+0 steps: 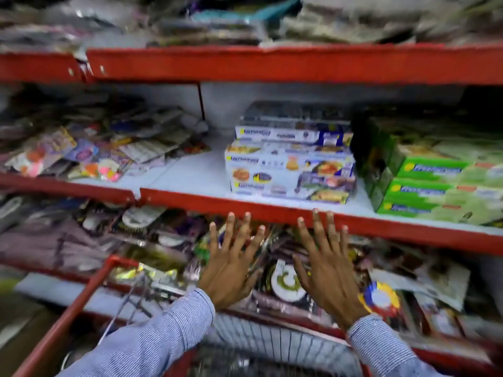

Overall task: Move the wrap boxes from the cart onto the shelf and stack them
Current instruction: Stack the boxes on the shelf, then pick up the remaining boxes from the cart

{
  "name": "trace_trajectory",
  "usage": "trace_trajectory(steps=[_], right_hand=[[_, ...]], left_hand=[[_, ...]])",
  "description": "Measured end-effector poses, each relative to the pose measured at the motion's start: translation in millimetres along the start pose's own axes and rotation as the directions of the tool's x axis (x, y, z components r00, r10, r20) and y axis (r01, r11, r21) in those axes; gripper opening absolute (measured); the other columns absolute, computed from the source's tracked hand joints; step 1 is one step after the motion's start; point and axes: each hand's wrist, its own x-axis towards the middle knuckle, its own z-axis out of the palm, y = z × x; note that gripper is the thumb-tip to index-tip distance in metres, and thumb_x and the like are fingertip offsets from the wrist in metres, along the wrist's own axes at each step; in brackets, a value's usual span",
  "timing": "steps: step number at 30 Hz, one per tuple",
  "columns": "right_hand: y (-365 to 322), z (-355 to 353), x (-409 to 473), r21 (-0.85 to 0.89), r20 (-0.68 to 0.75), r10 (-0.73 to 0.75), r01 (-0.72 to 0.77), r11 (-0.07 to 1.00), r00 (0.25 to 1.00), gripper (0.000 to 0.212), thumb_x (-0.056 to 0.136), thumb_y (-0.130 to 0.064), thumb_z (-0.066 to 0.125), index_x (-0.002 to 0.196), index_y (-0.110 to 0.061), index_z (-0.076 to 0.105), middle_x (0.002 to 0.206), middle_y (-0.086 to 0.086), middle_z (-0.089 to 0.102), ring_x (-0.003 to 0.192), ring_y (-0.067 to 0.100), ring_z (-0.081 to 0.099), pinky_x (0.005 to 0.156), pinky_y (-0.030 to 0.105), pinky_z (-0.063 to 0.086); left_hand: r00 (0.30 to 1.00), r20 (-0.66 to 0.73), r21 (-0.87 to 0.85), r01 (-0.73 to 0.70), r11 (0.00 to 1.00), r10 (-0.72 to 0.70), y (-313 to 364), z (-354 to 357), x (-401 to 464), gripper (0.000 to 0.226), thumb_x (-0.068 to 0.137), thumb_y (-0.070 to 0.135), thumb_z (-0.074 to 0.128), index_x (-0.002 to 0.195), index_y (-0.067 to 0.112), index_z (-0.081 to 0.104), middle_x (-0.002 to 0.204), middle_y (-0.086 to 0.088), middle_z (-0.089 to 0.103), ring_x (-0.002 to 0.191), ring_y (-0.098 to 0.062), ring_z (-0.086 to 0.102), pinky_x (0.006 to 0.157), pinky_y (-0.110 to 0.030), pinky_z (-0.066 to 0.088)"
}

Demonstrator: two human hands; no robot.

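Note:
A stack of white and blue wrap boxes [291, 164] stands on the white middle shelf [190, 175], near its front edge. My left hand [231, 265] and my right hand [326, 268] hover side by side just below the shelf's red front lip [190, 198], both empty with fingers spread. They are below and in front of the stack, not touching it. Beneath my arms lies the red-framed wire cart [272, 341]; I see no box in the part of it that shows. The picture is blurred.
Green boxes [435, 180] are stacked right of the white stack, almost touching it. Loose packets [89, 151] fill the shelf's left part, with bare shelf between them and the stack. A red shelf [272, 63] runs above; a lower shelf holds packaged goods [288, 281].

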Motion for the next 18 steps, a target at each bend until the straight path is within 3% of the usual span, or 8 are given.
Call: trace_trajectory(steps=[5,10,12,14,15,16,18], right_hand=[[-22,65,-108,0.045,0.297,0.034,-0.049,0.998,0.954,0.075,0.085,-0.039,0.052,0.152,-0.022,0.025,0.162,0.015,0.021,0.15,0.037,0.014,0.119,0.061,0.011],[-42,127,-197,0.089,0.62,-0.024,-0.039,0.995,0.784,0.068,0.081,-0.029,0.043,0.148,-0.016,0.036,0.158,0.015,0.032,0.146,0.04,0.025,0.118,0.054,0.002],[-46,162,-233,0.113,0.726,-0.06,-0.032,0.993,0.685,0.073,0.076,-0.027,0.058,0.145,-0.017,0.04,0.156,0.013,0.035,0.146,0.037,0.025,0.118,0.049,0.001],[-50,192,-262,0.098,0.823,-0.064,-0.029,0.995,0.565,0.078,0.071,-0.033,0.072,0.143,-0.018,0.045,0.153,0.013,0.041,0.142,0.037,0.032,0.117,0.054,0.019],[-51,207,-277,0.079,0.869,-0.054,-0.03,0.996,0.492,0.079,0.075,-0.035,0.072,0.146,-0.018,0.041,0.155,0.014,0.036,0.143,0.039,0.032,0.116,0.058,0.025],[-51,222,-291,0.07,0.898,-0.055,-0.02,0.997,0.437,0.077,0.084,-0.035,0.066,0.151,-0.018,0.032,0.161,0.013,0.024,0.147,0.04,0.023,0.117,0.06,0.022],[-54,249,-314,0.059,0.964,-0.056,-0.002,0.998,0.259,0.072,0.095,-0.036,0.05,0.155,-0.02,0.013,0.165,0.009,0.006,0.151,0.036,0.007,0.119,0.058,0.014]], left_hand=[[0.96,0.27,-0.066,0.1,0.993,-0.079,17,66,-104,0.085,0.083,0.056,0.054,0.154,0.02,0.023,0.161,-0.024,0.02,0.147,-0.05,0.011,0.11,-0.074,0.015],[0.841,0.533,-0.125,0.185,0.975,-0.091,34,131,-196,0.08,0.088,0.057,0.047,0.154,0.019,0.024,0.162,-0.023,0.018,0.147,-0.05,0.013,0.112,-0.07,0.008],[0.784,0.617,-0.126,0.181,0.975,-0.066,40,161,-230,0.076,0.089,0.058,0.04,0.152,0.017,0.03,0.158,-0.023,0.031,0.143,-0.052,0.024,0.11,-0.07,0.015],[0.712,0.702,-0.119,0.147,0.982,-0.022,44,184,-253,0.077,0.086,0.057,0.04,0.15,0.015,0.033,0.154,-0.022,0.039,0.138,-0.052,0.035,0.103,-0.075,0.032],[0.691,0.722,-0.117,0.124,0.985,-0.001,46,196,-265,0.077,0.085,0.056,0.043,0.15,0.015,0.034,0.154,-0.02,0.04,0.137,-0.051,0.037,0.1,-0.075,0.037],[0.657,0.753,-0.125,0.096,0.987,0.031,45,208,-275,0.077,0.085,0.054,0.049,0.149,0.015,0.035,0.153,-0.02,0.041,0.136,-0.05,0.04,0.099,-0.075,0.039],[0.605,0.79,-0.139,0.016,0.99,0.101,45,231,-292,0.075,0.08,0.047,0.064,0.145,0.014,0.043,0.15,-0.017,0.047,0.134,-0.046,0.046,0.099,-0.071,0.041]])
